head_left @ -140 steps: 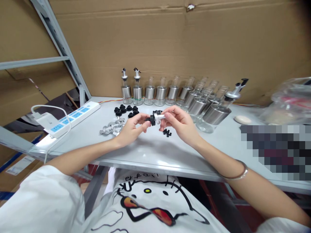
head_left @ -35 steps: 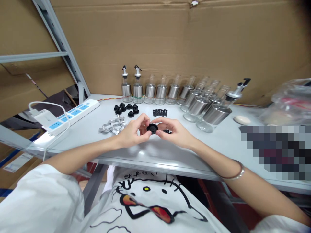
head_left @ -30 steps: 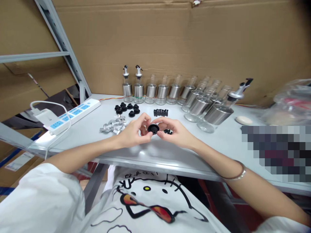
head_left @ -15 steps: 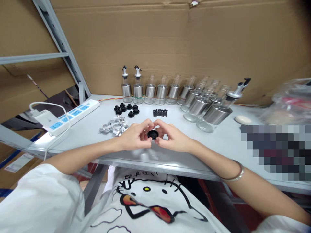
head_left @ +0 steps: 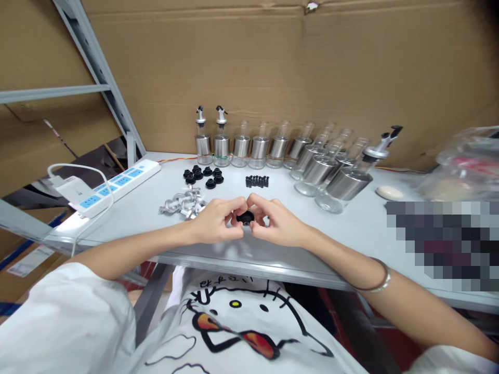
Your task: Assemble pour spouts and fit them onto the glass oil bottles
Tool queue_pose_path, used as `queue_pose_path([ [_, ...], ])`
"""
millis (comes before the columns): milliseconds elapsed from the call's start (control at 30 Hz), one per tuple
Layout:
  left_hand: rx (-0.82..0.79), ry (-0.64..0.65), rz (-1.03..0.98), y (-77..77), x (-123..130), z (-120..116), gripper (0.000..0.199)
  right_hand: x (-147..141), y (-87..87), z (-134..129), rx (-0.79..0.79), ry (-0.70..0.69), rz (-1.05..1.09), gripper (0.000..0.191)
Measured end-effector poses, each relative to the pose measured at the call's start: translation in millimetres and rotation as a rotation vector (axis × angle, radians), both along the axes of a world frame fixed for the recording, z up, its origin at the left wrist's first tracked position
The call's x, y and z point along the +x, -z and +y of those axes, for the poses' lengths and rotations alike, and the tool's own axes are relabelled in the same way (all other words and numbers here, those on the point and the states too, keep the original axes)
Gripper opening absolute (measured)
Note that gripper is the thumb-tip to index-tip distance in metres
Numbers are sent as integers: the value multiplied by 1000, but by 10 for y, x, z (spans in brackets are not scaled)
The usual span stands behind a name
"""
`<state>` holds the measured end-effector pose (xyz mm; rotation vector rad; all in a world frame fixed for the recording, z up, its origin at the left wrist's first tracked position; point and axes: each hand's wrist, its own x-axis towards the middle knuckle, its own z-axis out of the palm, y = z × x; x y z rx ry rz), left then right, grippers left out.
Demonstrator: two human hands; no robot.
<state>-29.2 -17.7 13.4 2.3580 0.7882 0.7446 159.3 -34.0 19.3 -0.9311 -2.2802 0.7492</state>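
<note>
Between the fingertips of both hands is a round black stopper (head_left: 245, 218), held above the front part of the table. My left hand (head_left: 222, 219) pinches its left side, and my right hand (head_left: 273, 221) grips the right side with thumb and fingers. The fingers cover part of its rim. Just beyond my left hand lies a pile of silvery pourer parts (head_left: 181, 202). Several more black stoppers (head_left: 202, 175) sit behind that pile. A short row of small black pieces (head_left: 257, 181) lies on the table past my fingertips.
Glass bottles with steel sleeves (head_left: 259, 148) line the back; three carry pourers, including the tilted-looking one at right (head_left: 351, 179). A white power strip (head_left: 120, 182) with a cable is at left. A pale oval object (head_left: 390, 192) and a plastic bag (head_left: 463, 161) lie right.
The black stopper has tipped slightly between my fingers, so its dark hollow shows less. Both hands have stayed nearly in place, a touch lower.
</note>
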Motion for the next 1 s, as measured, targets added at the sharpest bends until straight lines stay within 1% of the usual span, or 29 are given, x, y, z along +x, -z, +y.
queue_pose_path([
  [267,57,-5,-30,19,3,-6,15,-22,-2,-30,54,35,17,13],
  [467,42,6,-81,18,-10,20,14,-9,2,-30,11,54,82,18],
  [633,63,-2,-114,-6,-17,10,14,21,-21,-10,73,53,109,21],
  [767,95,3,-99,-11,-22,4,13,27,-23,-8,95,46,96,18],
  [1000,124,-20,-48,-23,-16,8,14,15,-1,-13,110,80,83,16],
])
